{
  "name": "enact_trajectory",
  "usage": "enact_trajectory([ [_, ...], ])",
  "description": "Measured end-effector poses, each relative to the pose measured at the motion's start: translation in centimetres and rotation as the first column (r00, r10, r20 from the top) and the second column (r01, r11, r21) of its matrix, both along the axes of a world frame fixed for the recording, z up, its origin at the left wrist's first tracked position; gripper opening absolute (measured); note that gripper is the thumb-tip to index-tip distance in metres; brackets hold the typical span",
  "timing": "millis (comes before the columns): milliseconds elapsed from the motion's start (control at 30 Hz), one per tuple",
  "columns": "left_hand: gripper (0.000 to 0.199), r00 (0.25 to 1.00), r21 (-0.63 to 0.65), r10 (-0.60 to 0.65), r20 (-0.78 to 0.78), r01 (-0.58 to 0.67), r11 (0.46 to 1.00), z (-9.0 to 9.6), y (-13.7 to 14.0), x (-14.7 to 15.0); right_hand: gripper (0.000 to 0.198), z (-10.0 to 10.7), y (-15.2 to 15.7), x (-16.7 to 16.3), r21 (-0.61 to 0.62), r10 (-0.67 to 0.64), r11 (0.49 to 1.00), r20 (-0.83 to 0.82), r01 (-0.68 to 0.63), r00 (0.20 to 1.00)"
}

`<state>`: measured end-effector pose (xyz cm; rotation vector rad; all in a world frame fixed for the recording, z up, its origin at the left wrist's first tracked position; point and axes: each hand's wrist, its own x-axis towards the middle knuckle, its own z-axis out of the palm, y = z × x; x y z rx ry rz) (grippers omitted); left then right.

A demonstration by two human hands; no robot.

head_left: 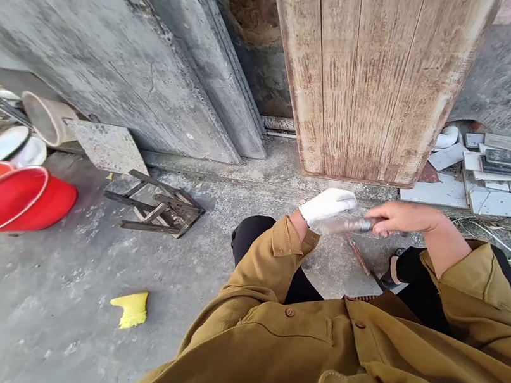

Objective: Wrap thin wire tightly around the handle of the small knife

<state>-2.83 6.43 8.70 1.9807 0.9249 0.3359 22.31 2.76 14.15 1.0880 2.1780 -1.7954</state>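
Note:
My left hand (327, 206) wears a white knitted glove. It is held in front of my knees, its fingers pointing right and bent down; their undersides are hidden. My bare right hand (398, 218) is closed around the dark handle of a tool (349, 225). The tool's greyish front part is smeared by motion and points left, just under the gloved fingers; whether they touch I cannot tell. On the concrete between my feet lies a thin reddish bar with a dark end (358, 255). Beyond my hands a worn wooden door panel (362, 86) stands upright.
At the left lie red buckets (56, 203), a beige bucket (43, 118) and a speckled board (109, 145). A small wooden stool (162, 206) lies tipped over. Nearer is a yellow foam piece (132, 309). White tile pieces (507, 205) are stacked at the right by the wall.

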Motion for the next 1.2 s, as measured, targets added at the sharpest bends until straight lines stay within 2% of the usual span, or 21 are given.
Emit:
enact_trajectory([
  [67, 0.023, 0.993, -0.057, 0.105, 0.061, -0.101, 0.993, -0.4, 0.2, 0.0, 0.028, 0.9, -0.1, 0.6, 0.018, -0.274, 0.961, -0.12, 0.278, 0.954],
  [133, 0.027, 0.99, -0.078, 0.135, 0.043, -0.131, 0.988, -0.8, 0.1, 0.3, 0.029, 1.0, 0.1, 1.0, 0.037, -0.496, 0.86, -0.169, 0.508, 0.852],
  [200, 0.029, 0.999, -0.08, 0.042, -0.032, -0.045, 0.996, -1.2, -0.3, 0.9, 0.031, 0.2, 0.6, 1.2, 0.041, -0.638, 0.754, -0.194, 0.656, 0.745],
  [267, 0.03, 0.99, -0.099, -0.094, -0.101, 0.084, 0.992, -1.5, -0.9, 1.8, 0.03, -0.9, 1.2, 1.2, 0.079, -0.712, 0.68, -0.167, 0.729, 0.682],
  [300, 0.03, 0.981, -0.106, -0.152, -0.118, 0.14, 0.984, -1.7, -1.2, 2.2, 0.028, -1.4, 1.5, 1.2, 0.143, -0.724, 0.665, -0.115, 0.733, 0.68],
  [367, 0.03, 0.966, -0.113, -0.228, -0.12, 0.215, 0.97, -2.0, -1.7, 3.0, 0.025, -2.2, 2.0, 1.2, 0.372, -0.712, 0.665, 0.055, 0.647, 0.7],
  [433, 0.03, 0.957, -0.116, -0.27, -0.105, 0.258, 0.959, -2.0, -1.9, 3.4, 0.022, -2.6, 2.3, 1.0, 0.576, -0.665, 0.689, 0.259, 0.441, 0.701],
  [467, 0.03, 0.955, -0.109, -0.28, -0.1, 0.27, 0.957, -1.9, -1.9, 3.4, 0.021, -2.7, 2.3, 0.9, 0.612, -0.621, 0.719, 0.353, 0.329, 0.7],
  [500, 0.03, 0.955, -0.096, -0.278, -0.103, 0.268, 0.959, -1.8, -1.8, 3.2, 0.02, -2.7, 2.2, 0.8, 0.597, -0.555, 0.768, 0.438, 0.233, 0.707],
  [533, 0.029, 0.958, -0.07, -0.264, -0.115, 0.258, 0.964, -1.6, -1.7, 3.0, 0.018, -2.7, 2.0, 0.7, 0.529, -0.454, 0.835, 0.509, 0.15, 0.731],
  [600, 0.029, 0.968, -0.003, -0.216, -0.131, 0.217, 0.976, -1.2, -1.2, 2.3, 0.016, -2.7, 1.4, 0.5, 0.298, -0.187, 0.955, 0.57, 0.011, 0.8],
  [633, 0.028, 0.972, 0.022, -0.196, -0.128, 0.2, 0.98, -1.1, -1.0, 1.9, 0.015, -2.6, 1.1, 0.4, 0.176, -0.056, 0.983, 0.547, -0.049, 0.835],
  [700, 0.027, 0.979, 0.039, -0.174, -0.102, 0.179, 0.983, -0.9, -0.5, 1.2, 0.013, -2.3, 0.6, 0.5, 0.0, 0.131, 0.99, 0.416, -0.144, 0.9],
  [767, 0.025, 0.988, 0.006, -0.143, -0.052, 0.143, 0.99, -1.1, -0.2, 0.8, 0.017, -1.7, 0.4, 1.0, -0.065, 0.189, 0.982, 0.255, -0.178, 0.948],
  [867, 0.025, 0.996, -0.059, -0.083, 0.018, 0.084, 0.995, -1.3, -0.1, 0.7, 0.031, -0.7, 0.5, 2.1, -0.081, 0.118, 0.99, 0.057, -0.113, 0.991],
  [933, 0.025, 0.997, -0.096, -0.05, 0.061, 0.055, 0.994, -1.3, -0.2, 0.8, 0.036, 0.0, 0.5, 2.9, -0.08, -0.016, 0.997, -0.022, 0.014, 1.0],
  [1000, 0.023, 0.994, -0.151, -0.008, 0.107, 0.025, 0.988, -1.2, -0.4, 0.8, 0.035, 0.4, 0.4, 3.7, -0.071, -0.18, 0.982, -0.101, 0.174, 0.978],
  [1100, 0.031, 0.989, -0.29, -0.023, 0.148, 0.066, 0.955, -0.8, -0.7, 0.7, 0.033, 0.4, 0.2, 4.6, -0.067, -0.424, 0.904, -0.264, 0.422, 0.866],
  [1200, 0.035, 0.985, -0.352, -0.074, 0.159, 0.127, 0.928, -0.9, -0.9, 0.8, 0.036, -0.1, 0.5, 5.0, -0.111, -0.625, 0.752, -0.434, 0.65, 0.649],
])
